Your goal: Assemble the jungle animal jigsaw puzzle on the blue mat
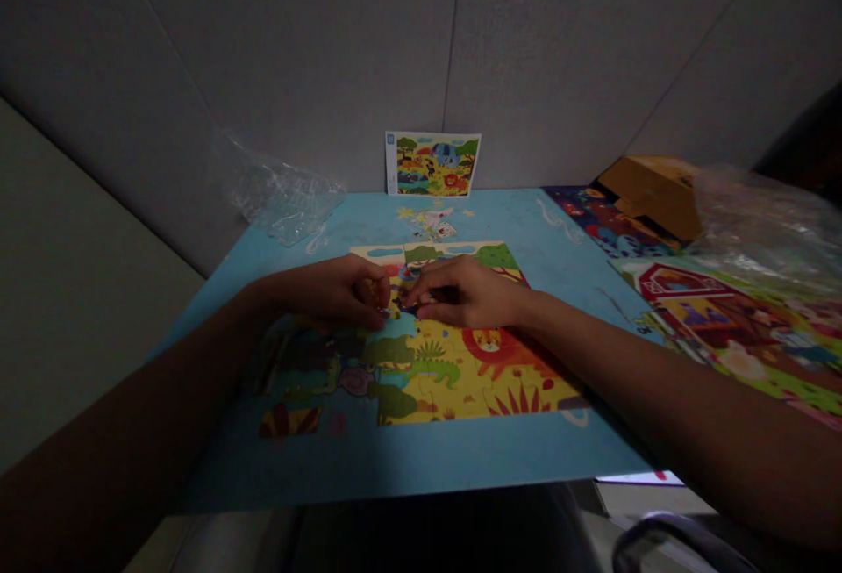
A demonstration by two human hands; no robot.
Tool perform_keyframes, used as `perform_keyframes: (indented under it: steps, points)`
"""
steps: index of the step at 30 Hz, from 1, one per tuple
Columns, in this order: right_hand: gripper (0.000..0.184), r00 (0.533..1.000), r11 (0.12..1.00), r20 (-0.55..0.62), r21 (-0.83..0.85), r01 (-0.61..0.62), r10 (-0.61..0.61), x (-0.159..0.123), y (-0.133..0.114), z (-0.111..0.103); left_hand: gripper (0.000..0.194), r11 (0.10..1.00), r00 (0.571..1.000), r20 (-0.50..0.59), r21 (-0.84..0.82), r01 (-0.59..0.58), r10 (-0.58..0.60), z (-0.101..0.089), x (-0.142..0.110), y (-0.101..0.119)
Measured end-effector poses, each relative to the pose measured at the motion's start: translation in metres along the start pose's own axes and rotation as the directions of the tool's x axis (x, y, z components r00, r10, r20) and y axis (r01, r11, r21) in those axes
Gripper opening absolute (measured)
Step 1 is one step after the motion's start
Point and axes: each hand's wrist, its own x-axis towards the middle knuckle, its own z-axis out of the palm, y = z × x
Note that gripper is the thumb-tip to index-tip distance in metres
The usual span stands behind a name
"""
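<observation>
A partly joined animal jigsaw puzzle (453,371) lies on the blue tabletop, showing a lion, a green crocodile and trees. Over its upper middle, my left hand (348,290) is curled, with thumb and fingertips closed at the edge of a puzzle piece. Facing it closely, my right hand (470,290) pinches a small dark puzzle piece (409,304) against the picture. The fingers hide much of both pieces. Left of the joined part, in my left arm's shadow, are more pieces, among them a red-and-yellow piece (289,420) and a piece with a pink shape (357,381).
A printed picture card (438,165) leans against the wall behind several pale scraps (434,222). Crumpled clear plastic (282,196) lies at the back left. On the right are a farm picture (737,318), a dark picture (598,218), an orange-brown box (651,196) and more plastic (769,222).
</observation>
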Motion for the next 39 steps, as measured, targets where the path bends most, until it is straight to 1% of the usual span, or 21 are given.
perform_keyframes:
  steps: [2,5,9,12,15,17,19,21,25,29,33,39]
  points:
    - [0.019,0.995,0.995,0.051,-0.036,0.09,-0.089,0.0,-0.004,0.0,0.031,0.996,0.993,0.089,0.046,0.08,-0.084,-0.004,-0.006,0.001]
    - [0.022,0.978,0.984,0.138,-0.07,0.164,-0.154,0.0,-0.012,0.005,0.029,0.982,0.964,0.187,0.069,0.177,-0.187,-0.007,-0.014,0.0]
    - [0.027,0.957,0.968,0.214,-0.111,0.224,-0.197,0.0,-0.024,0.013,0.027,0.956,0.926,0.238,0.096,0.277,-0.292,-0.008,-0.02,-0.002]
    - [0.031,0.948,0.959,0.232,-0.13,0.251,-0.216,0.001,-0.029,0.016,0.024,0.932,0.895,0.261,0.107,0.346,-0.362,-0.008,-0.021,0.0]
    - [0.035,0.945,0.954,0.239,-0.143,0.263,-0.225,0.002,-0.032,0.018,0.021,0.911,0.876,0.249,0.147,0.386,-0.412,-0.007,-0.019,0.005]
    - [0.038,0.943,0.951,0.244,-0.159,0.267,-0.224,0.002,-0.033,0.018,0.023,0.902,0.876,0.231,0.203,0.382,-0.423,-0.005,-0.019,0.008]
    - [0.04,0.942,0.948,0.248,-0.169,0.271,-0.225,0.002,-0.034,0.018,0.028,0.902,0.883,0.23,0.245,0.355,-0.409,-0.003,-0.019,0.011]
    - [0.04,0.942,0.948,0.248,-0.168,0.272,-0.227,0.002,-0.034,0.018,0.032,0.91,0.889,0.245,0.256,0.326,-0.388,-0.001,-0.019,0.012]
    - [0.038,0.943,0.953,0.252,-0.156,0.261,-0.217,0.002,-0.035,0.018,0.035,0.914,0.889,0.262,0.265,0.308,-0.376,0.0,-0.019,0.013]
    - [0.038,0.944,0.953,0.253,-0.162,0.258,-0.212,0.003,-0.036,0.017,0.038,0.899,0.876,0.265,0.291,0.327,-0.404,0.0,-0.018,0.01]
    - [0.04,0.941,0.956,0.271,-0.153,0.251,-0.203,0.003,-0.038,0.016,0.036,0.891,0.873,0.243,0.29,0.35,-0.423,-0.002,-0.019,0.007]
    - [0.038,0.936,0.957,0.289,-0.148,0.252,-0.201,0.005,-0.04,0.015,0.039,0.875,0.861,0.22,0.282,0.394,-0.459,-0.006,-0.021,0.003]
